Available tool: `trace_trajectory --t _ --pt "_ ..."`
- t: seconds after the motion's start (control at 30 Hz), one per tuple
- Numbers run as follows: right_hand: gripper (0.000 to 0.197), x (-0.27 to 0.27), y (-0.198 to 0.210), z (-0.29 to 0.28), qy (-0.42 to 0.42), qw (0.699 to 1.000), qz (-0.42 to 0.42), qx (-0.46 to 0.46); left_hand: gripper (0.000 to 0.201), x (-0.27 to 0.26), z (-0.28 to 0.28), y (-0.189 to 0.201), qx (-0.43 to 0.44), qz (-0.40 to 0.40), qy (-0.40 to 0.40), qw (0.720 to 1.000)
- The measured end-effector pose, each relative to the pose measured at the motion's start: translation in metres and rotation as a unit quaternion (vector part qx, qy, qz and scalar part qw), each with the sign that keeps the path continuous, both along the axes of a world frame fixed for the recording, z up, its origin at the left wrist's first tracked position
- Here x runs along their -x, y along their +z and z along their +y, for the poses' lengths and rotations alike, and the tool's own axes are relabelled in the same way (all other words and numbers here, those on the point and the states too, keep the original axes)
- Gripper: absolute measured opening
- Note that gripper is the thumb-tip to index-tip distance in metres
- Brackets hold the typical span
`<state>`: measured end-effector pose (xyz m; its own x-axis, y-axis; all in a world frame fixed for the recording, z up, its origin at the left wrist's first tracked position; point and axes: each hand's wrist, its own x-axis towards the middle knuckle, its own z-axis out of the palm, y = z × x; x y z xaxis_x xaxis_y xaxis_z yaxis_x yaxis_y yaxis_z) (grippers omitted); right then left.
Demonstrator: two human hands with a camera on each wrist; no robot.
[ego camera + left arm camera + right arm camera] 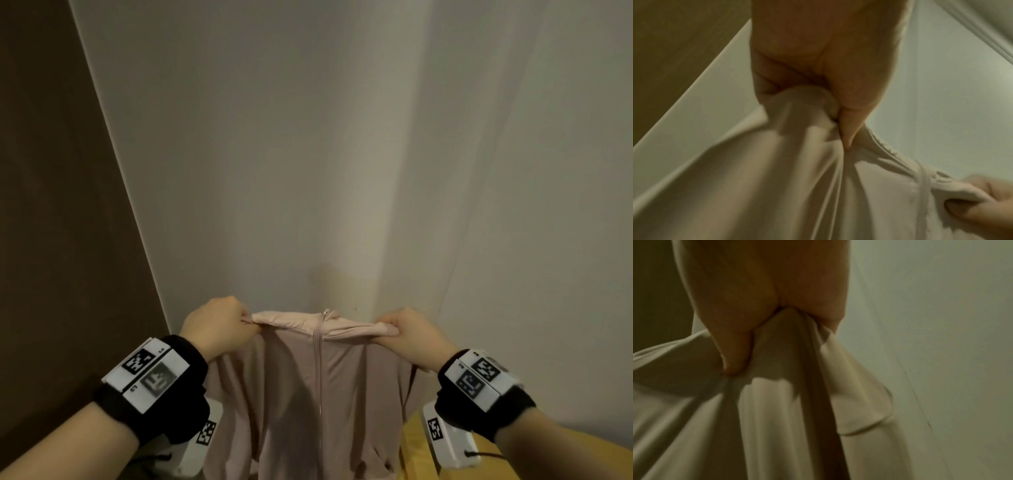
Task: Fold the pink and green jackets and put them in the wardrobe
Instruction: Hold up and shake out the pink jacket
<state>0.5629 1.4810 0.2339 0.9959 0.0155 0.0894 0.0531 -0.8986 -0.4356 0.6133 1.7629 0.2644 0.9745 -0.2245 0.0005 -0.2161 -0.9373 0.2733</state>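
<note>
The pink jacket [308, 383] hangs in the air in front of me, its zipped front facing me and its zip running down the middle. My left hand [222, 325] grips its left shoulder and my right hand [407, 330] grips its right shoulder, so the top edge is stretched between them. In the left wrist view my left hand [818, 73] bunches the pink jacket's cloth [777, 178] in curled fingers. My right hand [766, 305] clamps a fold of the pink jacket [777, 418] in the right wrist view. The green jacket and the wardrobe are out of view.
A pale wall corner [342, 171] stands straight ahead. A dark brown panel [51, 205] fills the left side. A yellow wooden surface [421, 452] shows at the lower right, below my right wrist.
</note>
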Motion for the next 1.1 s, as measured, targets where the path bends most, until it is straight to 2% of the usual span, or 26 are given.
trace_trajectory --t 0.07,0.13,0.2,0.37,0.47,0.53,0.57,0.67,0.7,0.77,0.83,0.93,1.03,1.1 --pt "0.019 0.000 -0.001 -0.002 -0.010 1.000 -0.020 -0.010 0.034 -0.001 0.002 0.002 0.069 0.009 -0.034 0.997" --pt "0.016 -0.001 0.000 -0.003 -0.013 0.997 -0.050 -0.059 0.034 -0.001 0.001 0.004 0.169 0.021 -0.065 0.983" --pt "0.017 -0.002 0.003 -0.001 -0.027 0.990 -0.065 -0.118 0.034 -0.002 -0.001 0.005 0.246 0.023 -0.055 0.967" --pt "0.025 -0.003 0.011 0.011 -0.074 0.954 -0.056 -0.284 0.032 -0.003 -0.013 0.004 0.323 0.004 -0.021 0.946" --pt "0.027 0.001 0.013 0.013 -0.102 0.955 -0.028 -0.277 0.030 -0.003 -0.018 0.002 0.341 -0.011 -0.033 0.940" --pt "0.030 0.005 0.013 0.012 -0.117 0.958 0.010 -0.263 0.035 -0.002 -0.016 0.000 0.333 0.010 -0.073 0.940" --pt "0.035 0.008 0.012 0.011 -0.124 0.958 0.031 -0.255 0.042 0.001 -0.014 0.000 0.303 0.034 -0.104 0.947" --pt "0.057 0.014 0.003 0.006 -0.122 0.964 0.107 -0.210 0.061 0.004 -0.008 -0.004 0.077 0.101 -0.170 0.977" --pt "0.064 0.015 0.000 0.005 -0.109 0.966 0.137 -0.188 0.060 0.003 -0.008 -0.008 0.000 0.105 -0.171 0.980" --pt "0.073 0.019 -0.006 0.006 -0.093 0.965 0.188 -0.159 0.045 0.004 -0.009 -0.017 -0.072 0.099 -0.172 0.978" --pt "0.079 0.022 -0.011 0.006 -0.098 0.957 0.225 -0.152 0.033 0.007 -0.011 -0.023 -0.078 0.094 -0.170 0.978" --pt "0.081 0.027 -0.017 0.005 -0.106 0.947 0.253 -0.167 0.022 0.009 -0.008 -0.031 0.000 0.114 -0.180 0.977" --pt "0.081 0.030 -0.024 0.006 -0.115 0.938 0.257 -0.200 0.033 0.012 -0.006 -0.038 0.104 0.129 -0.201 0.966" --pt "0.091 0.033 -0.030 0.008 -0.132 0.926 0.265 -0.236 0.036 0.016 -0.005 -0.042 0.150 0.131 -0.204 0.959"
